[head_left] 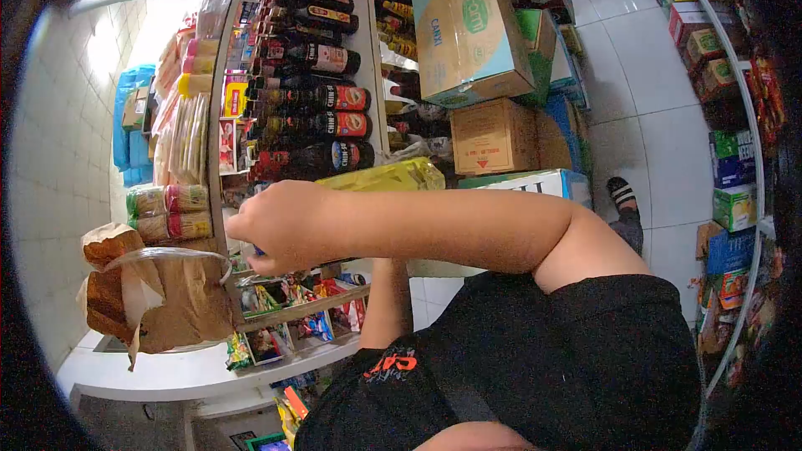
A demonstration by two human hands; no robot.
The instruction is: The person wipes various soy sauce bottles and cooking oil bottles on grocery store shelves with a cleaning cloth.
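Note:
My right hand reaches left across the view to the edge of the shelf, back of the hand towards me. Its fingers are curled, and a small dark blue bit shows beneath them; I cannot tell what they hold. Only the forearm of my left arm shows, rising below the right forearm, which hides the left hand. Dark sauce bottles lie in the view just above my right hand. Along the right forearm's upper side is a yellow plastic-wrapped pack. Small colourful packets fill a rack below the hand.
A torn brown paper bag stands at left beside bundled sticks. Cardboard boxes are stacked at upper right of the bottles. Beyond them runs a tiled floor, with a sandalled foot and another stocked shelf.

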